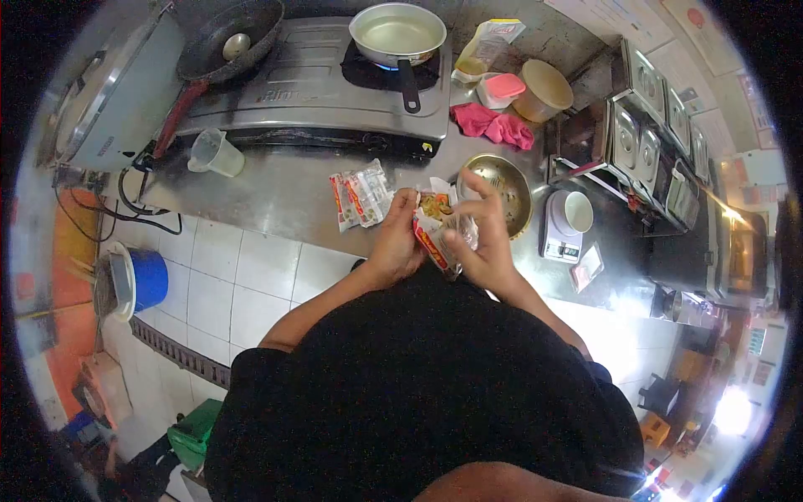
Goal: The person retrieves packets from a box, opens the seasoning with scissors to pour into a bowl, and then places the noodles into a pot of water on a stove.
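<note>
An opened red-and-white food packet is held close to my body at the counter's front edge, with orange and greenish contents showing at its top. My left hand is closed on the packet's left side. On its right side, my right hand is partly blurred, its thumb near the packet and its index finger raised; whether it grips anything is unclear. Several similar packets lie on the steel counter to the left. Just beyond my right hand sits a round metal bowl with small bits inside.
On the stove stand a pan of liquid over a blue flame and a dark wok. A measuring jug is at left. Pink cloth, a scale with a white bowl and metal containers are at right.
</note>
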`<control>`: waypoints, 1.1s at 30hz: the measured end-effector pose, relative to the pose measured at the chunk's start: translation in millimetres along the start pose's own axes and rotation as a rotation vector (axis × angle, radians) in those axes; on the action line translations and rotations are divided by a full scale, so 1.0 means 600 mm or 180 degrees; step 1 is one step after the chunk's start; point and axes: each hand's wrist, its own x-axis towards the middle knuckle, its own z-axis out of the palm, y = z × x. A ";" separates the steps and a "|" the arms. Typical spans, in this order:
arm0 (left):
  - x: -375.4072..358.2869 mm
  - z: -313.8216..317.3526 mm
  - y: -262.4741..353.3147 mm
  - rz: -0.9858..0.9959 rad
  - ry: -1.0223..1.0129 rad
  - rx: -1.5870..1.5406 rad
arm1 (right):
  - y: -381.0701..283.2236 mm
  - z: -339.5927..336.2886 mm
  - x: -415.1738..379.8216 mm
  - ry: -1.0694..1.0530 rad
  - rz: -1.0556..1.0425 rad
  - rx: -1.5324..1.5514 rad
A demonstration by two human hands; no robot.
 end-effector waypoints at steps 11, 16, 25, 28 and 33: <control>-0.014 0.023 0.003 0.0859 0.0057 0.1186 | -0.010 -0.020 0.042 -0.0233 0.1464 -0.0363; -0.003 -0.004 0.003 -0.0001 0.0187 -0.0496 | 0.030 -0.003 0.011 0.0309 0.1721 0.1166; 0.000 -0.015 0.002 0.0183 0.0256 -0.0407 | 0.049 0.020 -0.001 0.0551 0.1962 0.2413; 0.009 -0.047 0.020 0.0295 0.0089 -0.0196 | 0.057 0.024 0.006 0.0284 0.1639 0.2123; 0.004 -0.135 0.117 0.0653 0.0320 -0.0203 | 0.127 0.052 -0.004 0.0047 0.1873 0.1704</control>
